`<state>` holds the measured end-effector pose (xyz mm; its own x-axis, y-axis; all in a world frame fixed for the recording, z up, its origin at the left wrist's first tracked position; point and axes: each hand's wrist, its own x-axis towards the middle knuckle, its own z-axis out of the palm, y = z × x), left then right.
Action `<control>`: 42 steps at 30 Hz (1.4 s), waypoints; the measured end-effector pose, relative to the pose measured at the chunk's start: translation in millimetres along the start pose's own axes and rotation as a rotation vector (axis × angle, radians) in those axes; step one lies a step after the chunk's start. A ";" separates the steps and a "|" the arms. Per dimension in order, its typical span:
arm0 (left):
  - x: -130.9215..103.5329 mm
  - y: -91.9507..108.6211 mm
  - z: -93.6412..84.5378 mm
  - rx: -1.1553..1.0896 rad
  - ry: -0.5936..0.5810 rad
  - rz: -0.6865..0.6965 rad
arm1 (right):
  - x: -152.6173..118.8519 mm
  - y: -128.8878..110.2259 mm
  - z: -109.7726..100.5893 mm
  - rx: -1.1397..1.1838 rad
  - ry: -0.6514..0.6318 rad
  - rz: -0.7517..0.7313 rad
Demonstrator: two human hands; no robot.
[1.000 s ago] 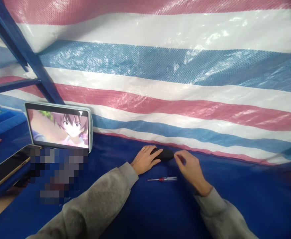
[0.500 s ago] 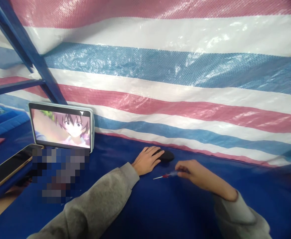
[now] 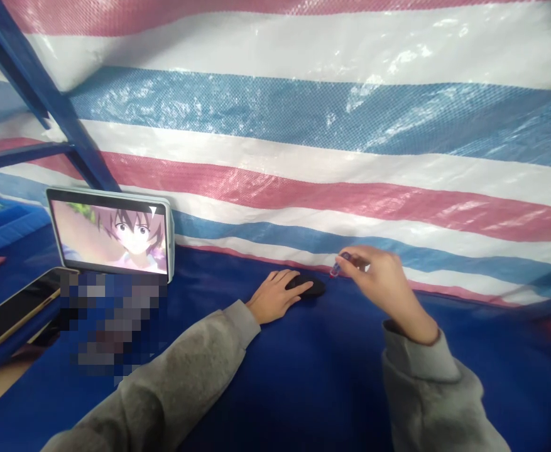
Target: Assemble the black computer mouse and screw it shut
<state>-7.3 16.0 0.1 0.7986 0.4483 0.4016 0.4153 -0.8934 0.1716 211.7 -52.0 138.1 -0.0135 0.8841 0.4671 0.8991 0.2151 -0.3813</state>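
Note:
My left hand lies over the near end of a black computer mouse, its fingers and thumb closed about the sides. The mouse rests on the dark blue tabletop. Just right of and above the mouse, my right hand is raised, pinching a small screwdriver with a clear handle between thumb and fingers. The screwdriver points down, and its thin shaft can hardly be made out against the table. Both my arms are in grey sleeves.
A tablet playing a cartoon stands at the left. Near it lie a phone and a pixelated patch. A blue tray sits at the far left edge. Behind the table hangs a striped plastic sheet, with a blue frame post at left.
My right hand has risen and moved away toward the sheet with the screwdriver, which has swung from pointing left to pointing down. My left hand stays on the mouse. The view has shifted slightly.

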 end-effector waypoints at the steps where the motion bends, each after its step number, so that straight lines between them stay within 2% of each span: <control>1: -0.1 0.0 0.1 0.000 0.001 0.000 | 0.1 1.8 2.9 -0.014 0.005 -0.014; 10: -1.1 0.7 1.1 0.012 0.011 0.011 | 3.7 0.8 15.5 -0.036 -0.038 -0.029; 13: -0.8 1.6 0.5 0.025 0.003 0.016 | 2.0 0.1 20.4 -0.144 -0.074 -0.013; 18: -0.2 1.3 -1.1 0.052 0.018 0.044 | 0.6 1.2 30.7 -0.364 -0.188 0.099; 27: -1.0 -0.4 2.4 0.053 0.036 0.052 | -1.0 -0.9 36.6 -0.201 -0.155 -0.055; 33: -2.1 -2.1 5.1 0.060 0.044 0.069 | -1.8 0.8 34.5 -0.252 -0.168 0.039; 38: -2.6 -2.9 4.5 0.051 0.053 0.074 | -1.8 -1.1 33.1 -0.216 -0.143 -0.029; 42: -2.0 -2.4 3.5 0.041 0.052 0.077 | -2.2 -0.3 31.2 -0.268 -0.178 0.031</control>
<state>-8.3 17.4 -4.3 0.8056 0.3752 0.4585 0.3718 -0.9227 0.1019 197.8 -41.0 112.3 -0.0392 0.9524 0.3022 0.9832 0.0907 -0.1582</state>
